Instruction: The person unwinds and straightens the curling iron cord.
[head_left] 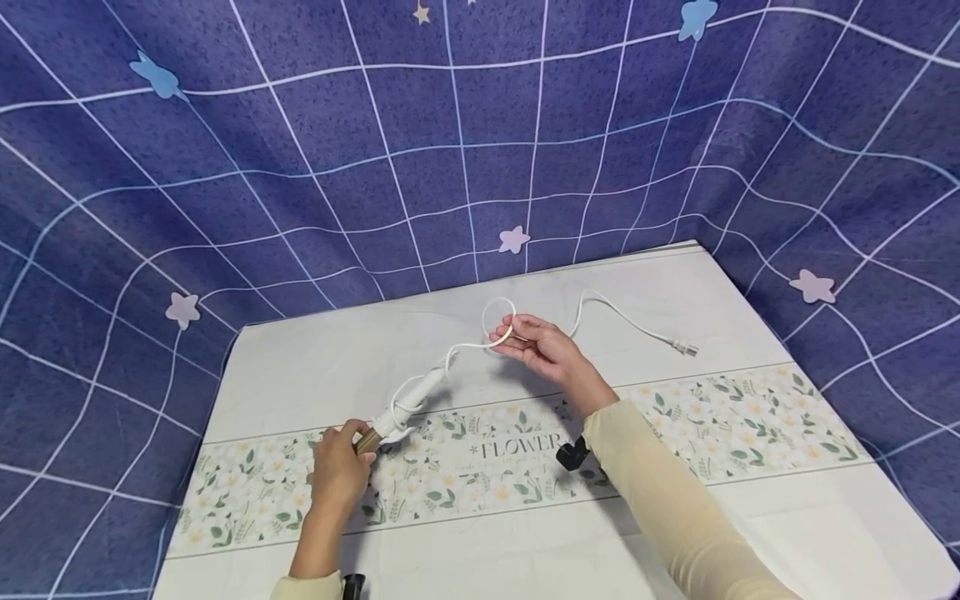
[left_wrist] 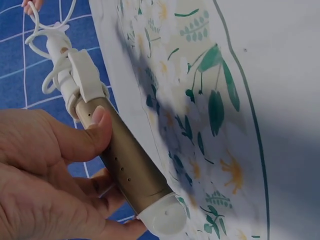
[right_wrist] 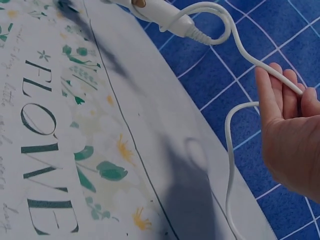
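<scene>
A curling iron (head_left: pixel 408 406) with a white handle, gold barrel (left_wrist: pixel 127 155) and white end cap (left_wrist: pixel 167 215) is held at a slant over the table. My left hand (head_left: pixel 341 467) grips the barrel, thumb on top and fingers underneath. Loops of white power cord (left_wrist: pixel 50 82) wind around the handle. Farther along, my right hand (head_left: pixel 543 346) pinches the cord (right_wrist: pixel 250 57) between thumb and fingers, palm turned up. A small loop of cord stands up at the right fingertips. Beyond that hand, the cord runs right to its plug (head_left: pixel 684 347).
A white tablecloth (head_left: pixel 315 367) with a floral band and the word FLOWER covers the table. Behind it and at both sides hangs a blue curtain (head_left: pixel 480 108) with a grid and stars. Black wrist camera mounts (head_left: pixel 572 454) sit at the sleeves.
</scene>
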